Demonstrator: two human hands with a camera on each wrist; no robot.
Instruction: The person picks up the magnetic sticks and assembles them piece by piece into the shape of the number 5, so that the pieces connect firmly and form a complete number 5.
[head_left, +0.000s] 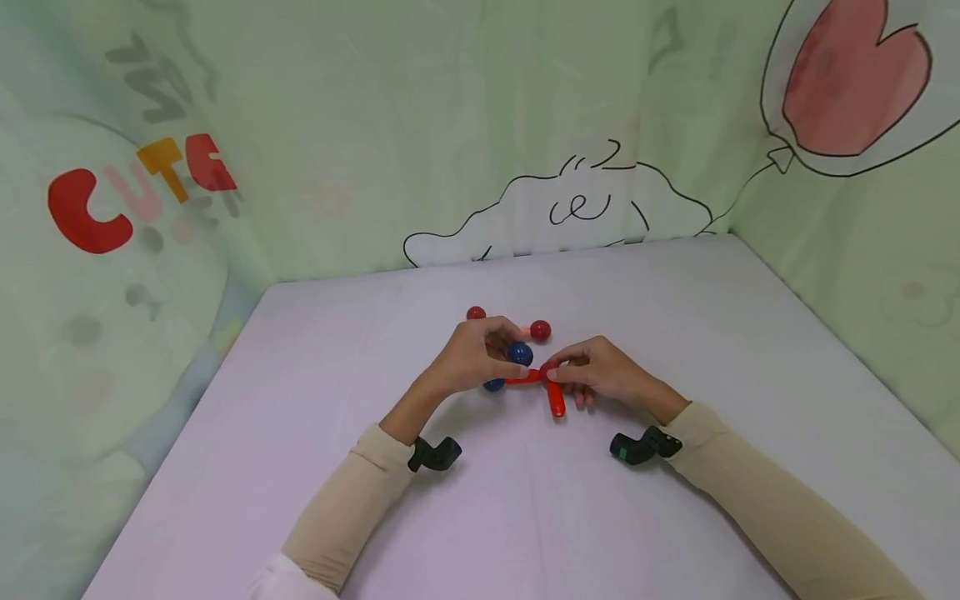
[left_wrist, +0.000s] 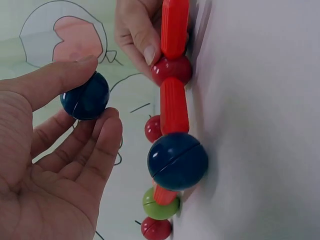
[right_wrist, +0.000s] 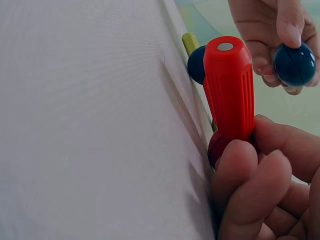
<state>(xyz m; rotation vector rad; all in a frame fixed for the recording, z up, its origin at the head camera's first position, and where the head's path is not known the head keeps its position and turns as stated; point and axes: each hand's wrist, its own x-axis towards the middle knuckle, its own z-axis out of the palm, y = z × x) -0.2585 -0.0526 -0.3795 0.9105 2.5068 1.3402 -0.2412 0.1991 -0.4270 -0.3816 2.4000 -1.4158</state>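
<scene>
My left hand (head_left: 467, 357) holds a loose blue ball (left_wrist: 86, 97) between thumb and fingers, above the table-top pieces. With thumb and fingertips, my right hand (head_left: 606, 373) grips a red ball (left_wrist: 172, 71) that joins two ribbed red rods. One red rod (head_left: 556, 400) points toward me, its flat end showing a silvery disc in the right wrist view. The other rod (left_wrist: 174, 106) runs left to a second blue ball (left_wrist: 177, 161) low beside the table. In the head view, the left hand covers part of the assembly behind it.
Beyond the hands lie a red ball (head_left: 540, 331) on a pale orange rod and another red ball (head_left: 476, 313). A green ball (left_wrist: 161, 206) and a yellow rod (right_wrist: 190, 42) also show. The white table (head_left: 465, 533) meets a printed curtain (head_left: 337, 167) at the back.
</scene>
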